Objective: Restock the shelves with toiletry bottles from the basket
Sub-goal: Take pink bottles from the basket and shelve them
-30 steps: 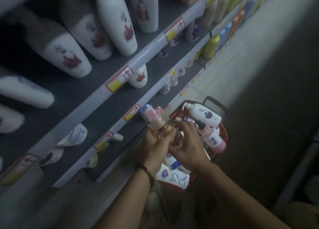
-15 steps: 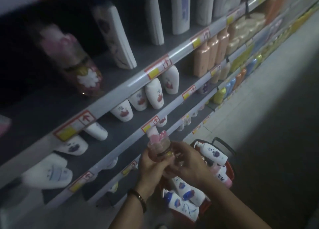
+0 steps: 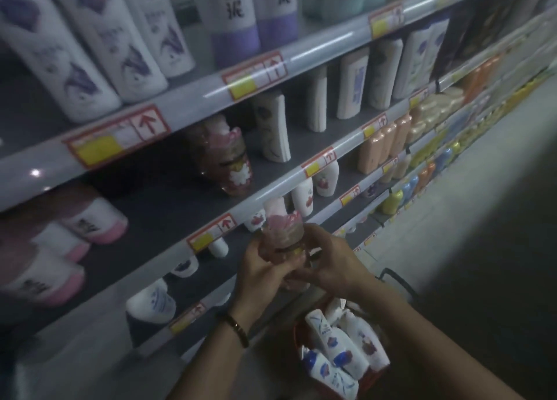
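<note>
1. Held upright between both hands: pink-capped bottle [image 3: 281, 234], left grip [image 3: 265, 274] curled round its lower body, right grip [image 3: 331, 267] curled round its right side and base.
2. Raised since a second ago. Then carried just above the red basket [image 3: 298, 336]; now up in front of the front rail [image 3: 271, 199] of a mid-height shelf, cap just below the rail's edge, not yet on any board.
3. Looked higher as well: lower shelves in view then, upper ones now, with a matching pink-capped bottle [image 3: 229, 161] standing on the dark board behind that rail, above and left of the hands.
4. Judged from this: picking finished, carrying under way, probably bound for the space beside the matching bottle; placing not yet done.
5. Left in the basket, low and right of the arms: several white bottles [image 3: 331, 344] with blue and red labels, so much restocking still ahead.
6. Called for next, most likely: a further lift over the rail, then a push inward, with care not to knock over the matching bottle.
</note>
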`<state>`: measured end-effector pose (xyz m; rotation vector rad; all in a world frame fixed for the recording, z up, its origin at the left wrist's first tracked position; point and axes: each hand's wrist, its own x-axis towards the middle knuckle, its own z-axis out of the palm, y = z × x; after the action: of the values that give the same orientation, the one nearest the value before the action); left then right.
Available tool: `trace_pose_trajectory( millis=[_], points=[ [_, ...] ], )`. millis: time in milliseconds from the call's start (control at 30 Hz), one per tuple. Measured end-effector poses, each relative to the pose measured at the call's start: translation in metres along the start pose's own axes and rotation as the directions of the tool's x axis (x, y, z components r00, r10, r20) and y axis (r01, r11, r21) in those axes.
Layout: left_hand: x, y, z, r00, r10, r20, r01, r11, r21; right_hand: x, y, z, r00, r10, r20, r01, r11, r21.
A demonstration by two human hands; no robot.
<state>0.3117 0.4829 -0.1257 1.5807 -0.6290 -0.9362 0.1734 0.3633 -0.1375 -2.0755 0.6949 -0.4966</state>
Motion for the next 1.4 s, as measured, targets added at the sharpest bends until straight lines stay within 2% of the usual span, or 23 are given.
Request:
trace_pose_trajectory(
  millis=[200,400,567,767,900,1067,1400],
  points=[
    [-0.008,0.031,-0.031,0.994,0.111,-0.008,-0.111,0.991,-0.075,0.017,-0.045,0.001,0.996,-0.083,0.01,0.084,0.995,-0.045],
    [-0.01,0.049,-0.052,0.977,0.192,-0.095,-0.194,0.981,-0.013,0.037,-0.073,0.005,0.987,-0.16,0.017,0.161,0.986,-0.044],
    [-0.007,0.059,-0.069,0.965,0.212,-0.152,-0.211,0.977,0.025,0.06,-0.091,0.008,0.971,-0.234,0.049,0.237,0.968,-0.082],
    [-0.003,0.075,-0.083,0.92,0.26,-0.294,-0.246,0.966,0.082,0.086,-0.109,0.015,0.933,-0.353,0.068,0.358,0.931,-0.072],
    [0.004,0.081,-0.092,0.905,0.216,-0.367,-0.204,0.976,0.072,0.097,-0.108,0.02,0.929,-0.366,0.05,0.369,0.928,-0.057],
    [0.017,0.086,-0.105,0.896,0.227,-0.383,-0.206,0.974,0.095,0.098,-0.104,0.028,0.921,-0.389,0.012,0.389,0.921,-0.035],
    [0.047,0.097,-0.122,0.881,0.309,-0.358,-0.254,0.948,0.192,0.096,-0.106,0.031,0.922,-0.374,0.105,0.376,0.926,-0.008]
  ],
)
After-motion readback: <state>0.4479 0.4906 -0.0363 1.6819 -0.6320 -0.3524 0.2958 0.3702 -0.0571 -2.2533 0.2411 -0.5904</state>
